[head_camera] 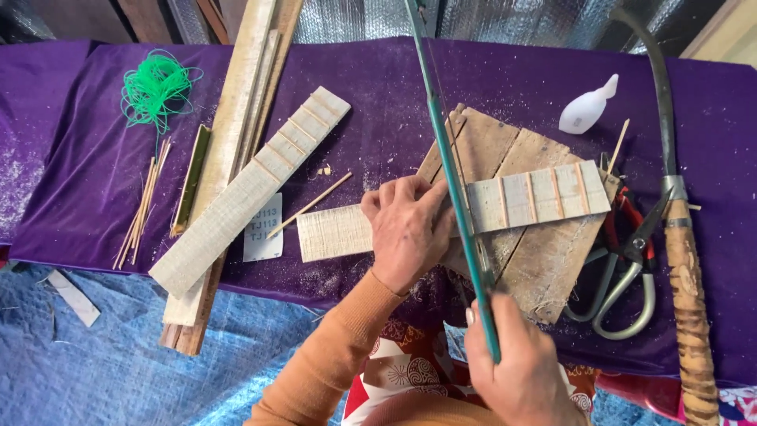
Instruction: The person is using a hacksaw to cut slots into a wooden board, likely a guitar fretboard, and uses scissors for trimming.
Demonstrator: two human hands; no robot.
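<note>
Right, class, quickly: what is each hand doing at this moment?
Left hand: pressed flat, fingers spread, on the pale wooden strip, not gripping it.
Right hand: closed around the green-framed saw.

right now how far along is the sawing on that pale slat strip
Done: thin cross ribs already sit on the pale flat bamboo strip, and a second ribbed strip lies finished to the left. In hand: the left hand presses the strip onto the worn wooden board while the right hand holds the teal-framed saw across it. Left: the strip shows no visible break at the blade.
</note>
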